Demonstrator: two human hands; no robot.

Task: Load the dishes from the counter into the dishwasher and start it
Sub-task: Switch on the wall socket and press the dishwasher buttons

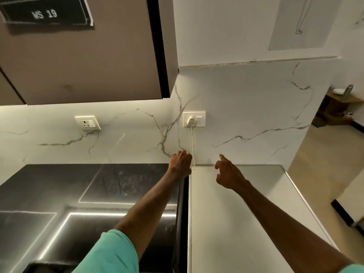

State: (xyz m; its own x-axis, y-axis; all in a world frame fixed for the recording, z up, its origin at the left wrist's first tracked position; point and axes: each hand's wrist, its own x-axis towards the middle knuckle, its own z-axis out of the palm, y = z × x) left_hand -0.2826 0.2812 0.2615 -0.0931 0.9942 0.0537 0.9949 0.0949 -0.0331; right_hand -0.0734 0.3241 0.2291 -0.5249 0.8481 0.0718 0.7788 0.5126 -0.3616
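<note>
No dishes are in view. A white appliance top (pixel 246 213), probably the dishwasher, stands right of the dark counter (pixel 78 186). Its white cable (pixel 192 142) runs down the marble wall from a plug in the wall socket (pixel 194 119). My left hand (pixel 180 162) reaches to the wall at the appliance's back left corner, right beside the cable, with its fingers curled. Whether it holds the cable is hidden. My right hand (pixel 228 174) hovers over the back of the white top, index finger stretched up towards the socket, holding nothing.
A second wall socket (pixel 88 122) sits to the left, under a brown upper cabinet (pixel 82 56). A narrow dark gap separates the counter from the white top. On the right, an opening shows a beige floor (pixel 325 158) and a wooden shelf (pixel 338 103).
</note>
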